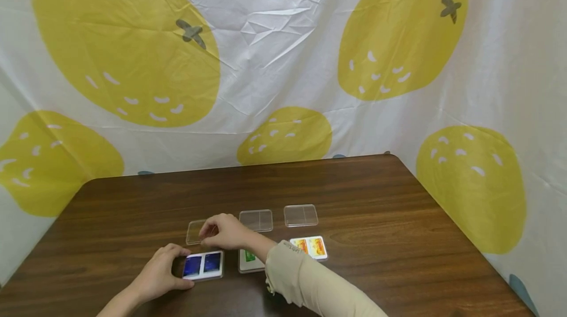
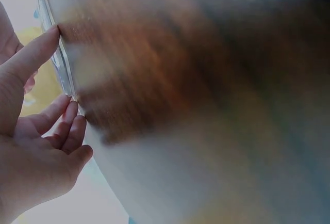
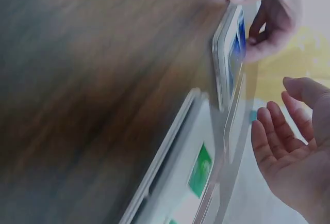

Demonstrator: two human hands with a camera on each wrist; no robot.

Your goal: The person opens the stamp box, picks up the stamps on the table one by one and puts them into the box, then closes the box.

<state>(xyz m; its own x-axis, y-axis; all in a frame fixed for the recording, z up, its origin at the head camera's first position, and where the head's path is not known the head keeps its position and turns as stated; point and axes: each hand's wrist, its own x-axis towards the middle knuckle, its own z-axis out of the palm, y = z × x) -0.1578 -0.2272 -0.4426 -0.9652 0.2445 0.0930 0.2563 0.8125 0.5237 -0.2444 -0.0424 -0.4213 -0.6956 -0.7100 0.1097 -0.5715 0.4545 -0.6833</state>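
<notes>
My left hand grips a flat white case with two dark blue cards, its thumb at the near left corner and its fingers at the far one. Seen edge-on in the left wrist view, the case lies between thumb and fingertips. Over a clear plastic lid behind the case hovers my right hand, partly hiding that lid. The right wrist view shows the right hand with loosely bent fingers and nothing between them, apart from the blue case.
A case with green cards stands under my right forearm, partly covered by it. Farther right is a case with orange cards. Two more clear lids, a middle lid and a right lid, lie behind them on the brown table.
</notes>
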